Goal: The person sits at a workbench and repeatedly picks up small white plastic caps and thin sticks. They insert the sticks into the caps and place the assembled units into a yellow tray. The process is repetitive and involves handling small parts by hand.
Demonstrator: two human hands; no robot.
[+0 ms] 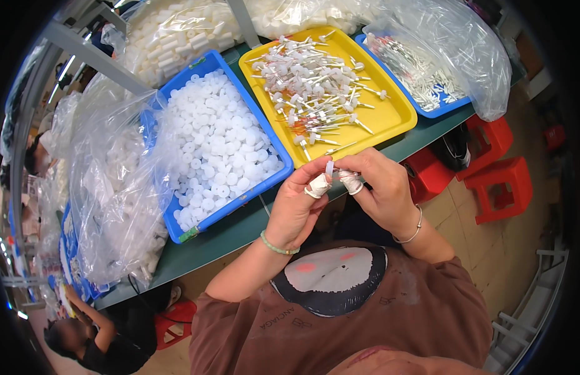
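My left hand (296,203) pinches a small white plastic piece (329,167) upright between thumb and forefinger. Close against it, my right hand (385,186) has its thumb and forefinger pressed together; what they grip is too small to tell, though a thin reddish line shows there. Both thumbs wear white wraps. Just beyond my fingers lies a yellow tray (393,119), heaped with white-capped stems trailing thin reddish wires. To its left, a blue tray (246,197) holds many translucent white round plastic pieces (221,150).
A second blue tray (445,112) with slim white parts stands at the right, partly under a clear plastic bag (484,69). More bags of white pieces (183,37) line the back and left. Red stools (504,187) stand at right. A person (102,337) sits at lower left.
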